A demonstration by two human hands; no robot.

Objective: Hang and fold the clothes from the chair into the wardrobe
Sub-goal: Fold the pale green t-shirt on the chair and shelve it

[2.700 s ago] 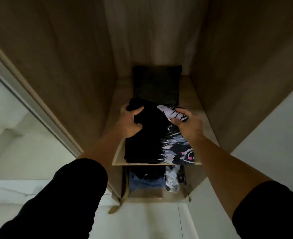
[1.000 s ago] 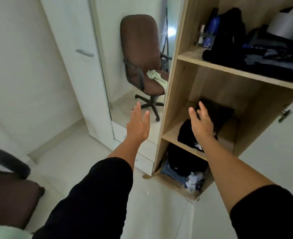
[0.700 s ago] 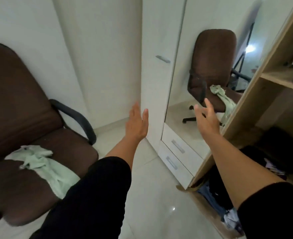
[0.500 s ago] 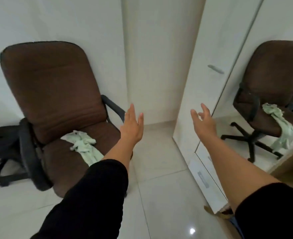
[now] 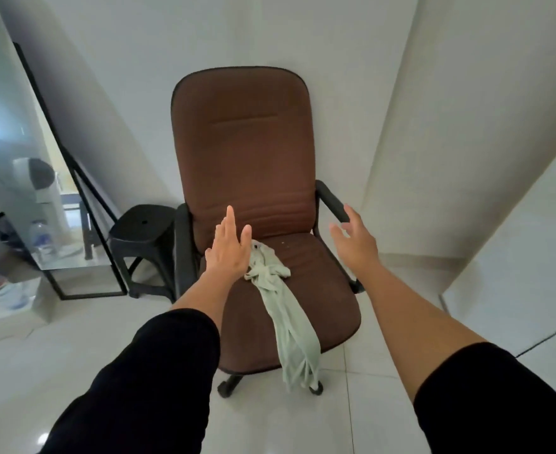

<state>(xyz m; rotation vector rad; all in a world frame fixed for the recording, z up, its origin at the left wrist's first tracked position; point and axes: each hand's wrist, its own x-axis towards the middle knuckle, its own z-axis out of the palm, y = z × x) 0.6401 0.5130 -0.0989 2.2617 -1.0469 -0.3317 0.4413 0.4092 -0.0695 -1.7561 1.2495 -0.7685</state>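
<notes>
Currently no grip on anything: left hand is flat with fingers straight, right hand spread wide and relaxed, both empty, both hovering above the seat of the brown chair.

Pale green garment lies just right of the left hand and below-left of the right hand. Its bunched end sits beside the left palm, possibly partly under it; can't tell if they touch. The rest runs as a long strip toward the person, over the seat's front edge, hanging near the floor by a caster.

Risks, my read:
- Pinching only the bunched knot lifts a tangle; the tail probably drags on the floor or snags the caster or chair base.
- Chair is on wheels, so a sideways tug could roll or swivel it away from the grip.
- Cloth looks thin and twisted. It likely needs shaking out before folding or hanging, otherwise creases get locked in.
- Right hand is close to the armrest; a fast reach could clip it.

Black stool stands left of the left hand, well clear. Wardrobe isn't in view.
</notes>
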